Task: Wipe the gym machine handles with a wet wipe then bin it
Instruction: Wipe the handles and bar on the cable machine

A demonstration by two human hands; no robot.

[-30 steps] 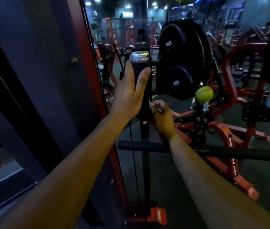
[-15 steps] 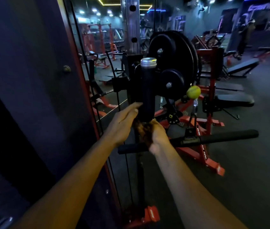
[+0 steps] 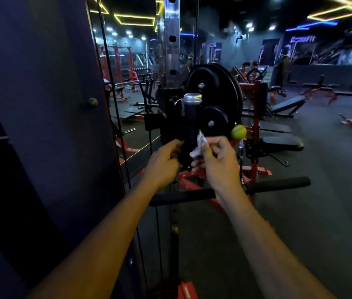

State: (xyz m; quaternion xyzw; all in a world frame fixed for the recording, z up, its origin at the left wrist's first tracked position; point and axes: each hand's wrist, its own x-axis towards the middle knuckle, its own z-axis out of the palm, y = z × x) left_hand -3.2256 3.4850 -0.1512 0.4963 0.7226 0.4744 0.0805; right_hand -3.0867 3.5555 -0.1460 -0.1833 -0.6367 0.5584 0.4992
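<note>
Hands meet at the base of an upright black handle (image 3: 190, 126) in the head view, the only view given. The handle stands vertical with a silver cap (image 3: 192, 98) on top, directly in front of two black weight plates (image 3: 220, 91), a large one above and a smaller one lower down. The left hand (image 3: 163, 164) reaches to the handle's lower left side with its fingers curled against it; how firmly it grips cannot be told in the dim light. The right hand (image 3: 217, 161) sits just right of the handle, fingers bent, pinching a crumpled white wipe (image 3: 198, 145) between thumb and fingers. The wipe touches or nearly touches the handle's lower right edge. A yellow-green ball (image 3: 238, 131) sits just right of the right hand, beside the smaller plate. Below both wrists a long black padded bar (image 3: 278, 184) runs across, level, over red frame parts (image 3: 254, 147). A dark panel (image 3: 41, 104) fills the left side, with thin cables (image 3: 114, 104) running down beside it. Benches (image 3: 287, 105) and red racks stand further back on the dark floor (image 3: 321, 201).
</note>
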